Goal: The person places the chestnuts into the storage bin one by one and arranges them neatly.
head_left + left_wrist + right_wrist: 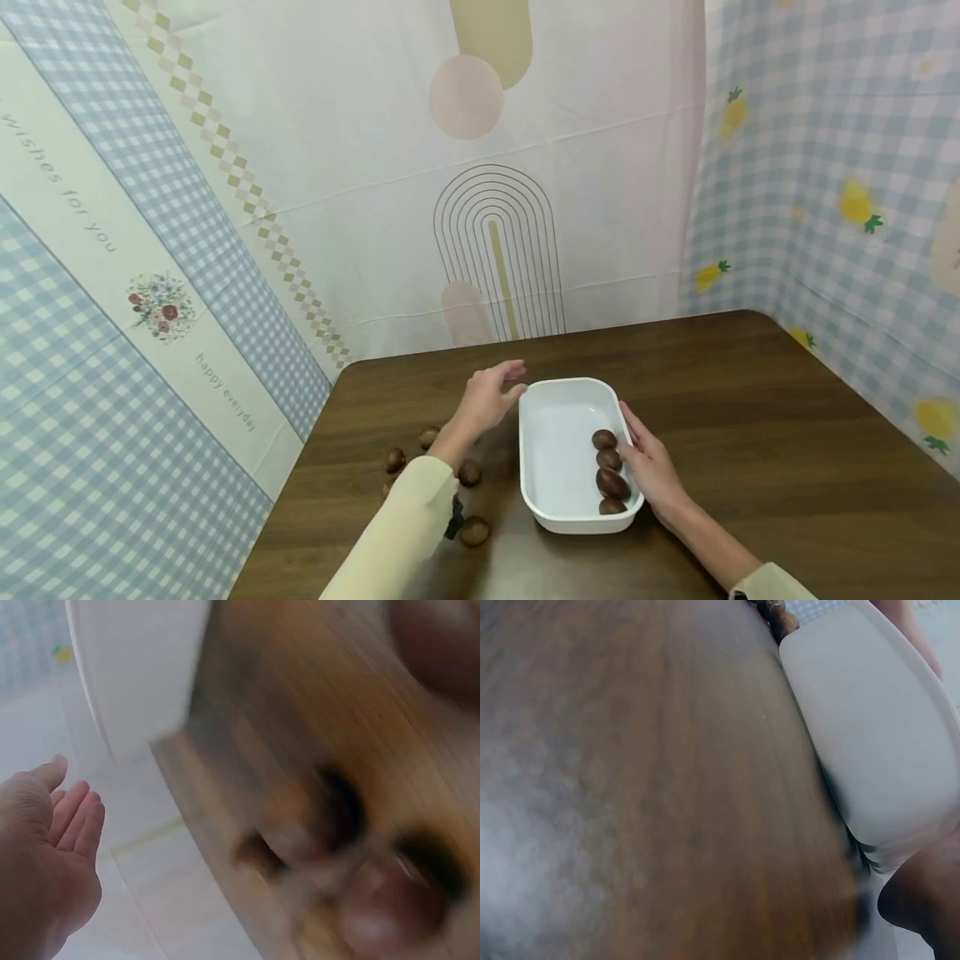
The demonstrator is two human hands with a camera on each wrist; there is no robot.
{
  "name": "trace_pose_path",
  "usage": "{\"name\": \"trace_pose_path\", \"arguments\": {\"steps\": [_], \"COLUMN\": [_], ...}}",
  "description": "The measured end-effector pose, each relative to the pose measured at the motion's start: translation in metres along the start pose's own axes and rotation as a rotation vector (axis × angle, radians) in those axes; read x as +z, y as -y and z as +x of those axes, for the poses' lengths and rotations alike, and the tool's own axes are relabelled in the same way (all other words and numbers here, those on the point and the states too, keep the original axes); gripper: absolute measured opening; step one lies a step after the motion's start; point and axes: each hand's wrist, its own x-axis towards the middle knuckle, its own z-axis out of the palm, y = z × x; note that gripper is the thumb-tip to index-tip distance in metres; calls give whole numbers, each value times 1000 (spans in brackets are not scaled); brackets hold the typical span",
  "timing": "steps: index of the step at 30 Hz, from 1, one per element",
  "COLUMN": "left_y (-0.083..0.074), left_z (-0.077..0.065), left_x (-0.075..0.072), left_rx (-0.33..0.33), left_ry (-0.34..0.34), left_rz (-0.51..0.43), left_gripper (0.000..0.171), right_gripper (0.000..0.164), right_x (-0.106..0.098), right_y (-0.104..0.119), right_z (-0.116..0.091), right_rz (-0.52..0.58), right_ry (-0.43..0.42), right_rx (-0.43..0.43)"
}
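A white rectangular dish (558,450) with rounded corners stands on the brown table. Several dark brown, egg-shaped things (612,483) lie in a row along its right inner wall. My right hand (654,475) grips that side, the thumb over the rim and the fingers along the outer wall. In the right wrist view, part of this hand (926,892) shows beside the dish (877,720). By the dish's far left corner is my left hand (483,402), holding nothing, its fingers nearly straight. The left wrist view shows its palm (49,862); touch with the dish cannot be told.
Left of the dish, several more brown egg-shaped things (474,531) lie loose on the table (750,433), some partly hidden by the left forearm. Patterned cloth (360,208) hangs behind the table and along both sides.
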Motion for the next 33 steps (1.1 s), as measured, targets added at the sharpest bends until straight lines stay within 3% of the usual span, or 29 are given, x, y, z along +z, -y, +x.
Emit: {"name": "trace_pose_path", "arguments": {"steps": [7, 13, 22, 33], "left_y": [43, 65, 79, 80], "left_z": [-28, -50, -67, -74], "left_x": [-19, -23, -17, -13], "left_rx": [-81, -128, -144, -136], "left_ry": [-33, -24, 67, 94], "left_rz": [34, 56, 84, 100], "left_gripper": [51, 52, 58, 57], "right_gripper": [71, 71, 70, 71], "right_x": [-3, -4, -3, -3], "right_y": [0, 0, 2, 4], "right_z": [0, 0, 1, 4], "right_rz": [5, -11, 0, 2], "right_ry": [3, 11, 12, 8], "right_rx": [16, 22, 22, 28]}}
